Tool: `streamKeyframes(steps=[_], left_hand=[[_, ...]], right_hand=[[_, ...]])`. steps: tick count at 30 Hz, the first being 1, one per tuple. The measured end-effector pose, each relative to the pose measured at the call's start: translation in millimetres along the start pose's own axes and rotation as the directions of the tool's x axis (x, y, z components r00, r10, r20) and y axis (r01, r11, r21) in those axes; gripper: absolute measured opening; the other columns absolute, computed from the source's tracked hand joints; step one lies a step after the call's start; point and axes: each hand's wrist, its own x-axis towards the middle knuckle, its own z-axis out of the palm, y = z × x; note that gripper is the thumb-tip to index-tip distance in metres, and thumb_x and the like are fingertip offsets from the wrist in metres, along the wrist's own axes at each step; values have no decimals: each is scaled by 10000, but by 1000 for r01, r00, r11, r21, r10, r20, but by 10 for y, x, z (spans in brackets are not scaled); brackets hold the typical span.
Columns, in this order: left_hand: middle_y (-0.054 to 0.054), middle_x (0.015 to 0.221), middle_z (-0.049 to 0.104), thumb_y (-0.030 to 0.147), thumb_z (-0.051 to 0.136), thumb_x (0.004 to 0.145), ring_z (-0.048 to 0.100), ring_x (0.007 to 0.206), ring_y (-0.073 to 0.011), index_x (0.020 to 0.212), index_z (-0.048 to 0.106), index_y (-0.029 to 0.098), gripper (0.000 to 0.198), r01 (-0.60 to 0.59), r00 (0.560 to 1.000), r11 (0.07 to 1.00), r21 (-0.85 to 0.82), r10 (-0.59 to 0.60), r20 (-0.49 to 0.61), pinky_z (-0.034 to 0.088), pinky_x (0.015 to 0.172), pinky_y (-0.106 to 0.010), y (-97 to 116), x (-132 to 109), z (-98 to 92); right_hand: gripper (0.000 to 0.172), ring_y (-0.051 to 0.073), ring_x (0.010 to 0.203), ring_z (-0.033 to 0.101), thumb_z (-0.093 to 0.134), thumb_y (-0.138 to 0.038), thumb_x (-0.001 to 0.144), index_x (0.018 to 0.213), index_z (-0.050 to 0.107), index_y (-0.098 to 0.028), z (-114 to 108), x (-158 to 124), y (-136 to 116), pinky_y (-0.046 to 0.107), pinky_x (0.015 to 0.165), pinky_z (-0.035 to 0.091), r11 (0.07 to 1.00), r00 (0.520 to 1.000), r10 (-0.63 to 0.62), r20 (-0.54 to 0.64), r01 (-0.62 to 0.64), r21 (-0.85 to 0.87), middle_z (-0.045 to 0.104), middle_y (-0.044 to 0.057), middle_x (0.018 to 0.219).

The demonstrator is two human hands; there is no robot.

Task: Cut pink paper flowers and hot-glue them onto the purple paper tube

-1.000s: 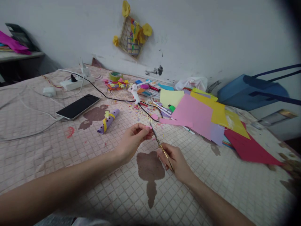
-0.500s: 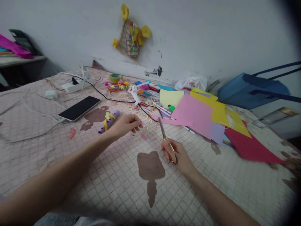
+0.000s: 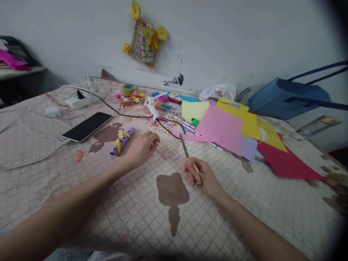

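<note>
My right hand is wrapped round the gold handles of a pair of scissors, whose blades point away from me and look closed. My left hand is held above the cloth with thumb and fingers pinched together; whatever they hold, if anything, is too small to make out. Beside the left wrist lies a rolled purple paper tube with yellow bands and dark dots. A pink paper strip lies just beyond the scissor tips. Small paper scraps are scattered between the two hands.
A white glue gun with a black cord stands behind the hands. Coloured paper sheets spread to the right, near a blue bag. On the left are a tablet, cables and a power strip. Tape sits at the back.
The view has shifted slightly, so most things sit a little further left and higher. Both hands keep nearly the same pose, the right one still gripping the scissors.
</note>
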Motion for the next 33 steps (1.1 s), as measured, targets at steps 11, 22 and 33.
streamKeyframes(steps=[11,22,33], left_hand=[[-65,829,560,153,507,807,511,816,-168,757,576,142,86,-220,963,968,-122,235,129,409,746,-293,100,-33,60],[18,617,531,300,618,747,475,534,-79,763,543,131,186,321,925,609,-725,-37,377,360,477,-195,304,-80,80],[-13,681,596,312,647,730,531,556,-77,877,560,106,267,435,885,379,-817,-12,466,429,525,-209,486,-177,236]], right_hand=[[380,61,378,341,475,-520,810,662,490,-170,0,-3,-31,189,384,289,1000,1000,8,7,-8,-2,381,-73,433],[277,67,420,381,601,-433,740,716,534,-165,38,21,-44,192,406,308,999,999,-32,-40,32,18,425,-66,495],[176,75,464,393,580,-332,743,723,526,-165,95,46,-33,195,432,308,999,999,-38,2,38,-21,456,-51,542]])
